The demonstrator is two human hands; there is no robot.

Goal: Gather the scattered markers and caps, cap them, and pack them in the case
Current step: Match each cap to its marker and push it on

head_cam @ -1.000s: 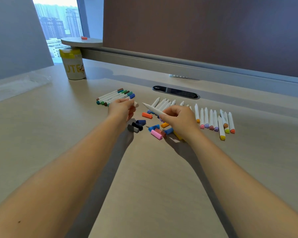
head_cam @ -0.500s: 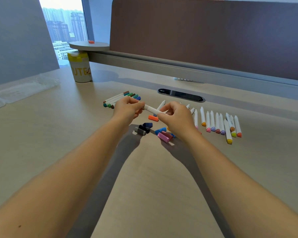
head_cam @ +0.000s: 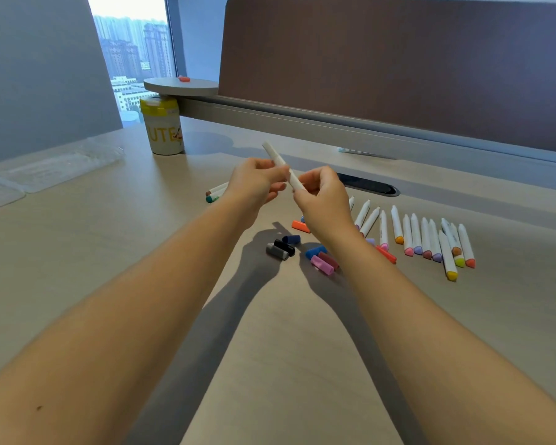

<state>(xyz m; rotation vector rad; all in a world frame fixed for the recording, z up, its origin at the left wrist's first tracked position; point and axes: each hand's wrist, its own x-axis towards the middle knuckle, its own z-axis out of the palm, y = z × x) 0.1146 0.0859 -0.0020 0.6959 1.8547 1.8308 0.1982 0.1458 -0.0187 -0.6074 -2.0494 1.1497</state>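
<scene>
A white marker (head_cam: 278,162) is held up above the desk, tilted with its far end pointing up and left. My left hand (head_cam: 256,184) and my right hand (head_cam: 321,200) both pinch it near its lower end. Below them lie loose caps: grey (head_cam: 276,252), black (head_cam: 284,247), dark blue (head_cam: 291,239), orange (head_cam: 300,226), blue (head_cam: 316,252) and pink (head_cam: 322,264). A row of white markers with coloured ends (head_cam: 427,239) lies to the right. A few capped markers (head_cam: 215,191) show behind my left hand.
A white cup with a yellow lid (head_cam: 162,130) stands at the back left under a round shelf (head_cam: 180,86). A clear plastic case (head_cam: 45,165) lies at the far left. A dark cable slot (head_cam: 369,187) sits in the desk behind the hands.
Both hands have lifted the marker off the desk and swung it from lying nearly flat to pointing up and left. The caps and the row of markers stay put.
</scene>
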